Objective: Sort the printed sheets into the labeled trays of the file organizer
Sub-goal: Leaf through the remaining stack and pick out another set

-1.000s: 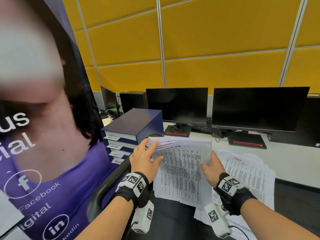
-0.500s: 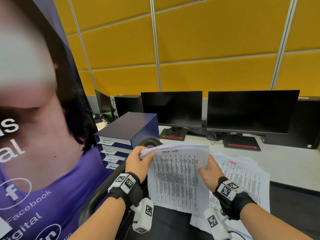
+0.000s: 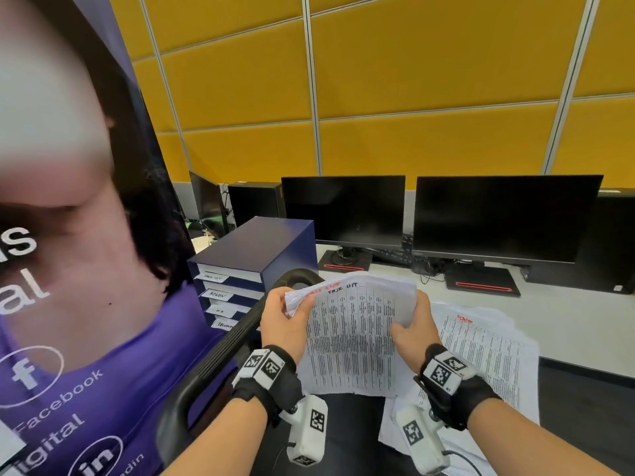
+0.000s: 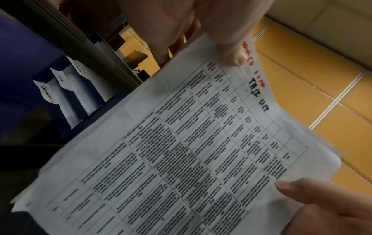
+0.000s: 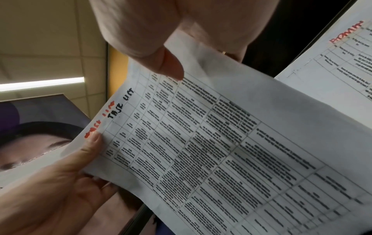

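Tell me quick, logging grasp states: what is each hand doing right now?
Left hand: closed, pinching the top-left corner of the held sheets.
Right hand: closed, gripping the same sheets' right edge.

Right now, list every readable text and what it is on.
"TASK LIST": held sheet, handwritten; red words beside it unreadable.
"ADMIN": red, on desk sheet.
"ADMIN", "H.R": tray labels; the top and bottom labels unclear.
"Facebook", "in": banner.
Table print: too blurred.
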